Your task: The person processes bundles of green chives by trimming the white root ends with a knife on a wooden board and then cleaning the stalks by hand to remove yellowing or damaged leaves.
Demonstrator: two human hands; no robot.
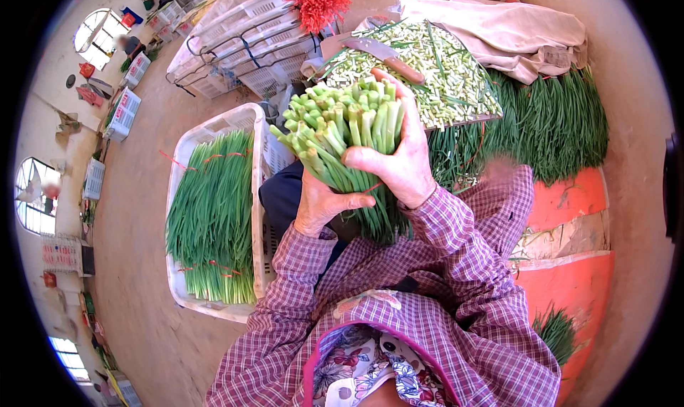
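Note:
Both of my hands are wrapped around a thick bundle of green stalks (342, 124), likely garlic chives, its pale stem ends tilted up and the leaves hanging down over my lap. My left hand (326, 201) supports it from below on the left. Around its right side curls my right hand (401, 150), thumb across the front. A thin red tie (374, 187) crosses the bundle near my left thumb. Just beyond, a knife (385, 59) with a wooden handle lies on a board heaped with cut stem ends (454, 81).
On my left stands a white plastic crate (259, 193) of tied chive bundles (214, 209). Stacked crates (256, 38) and red ties (319, 4) are ahead. More chives (561, 118) lie at right under a cloth (507, 30). A person (132, 46) is far left.

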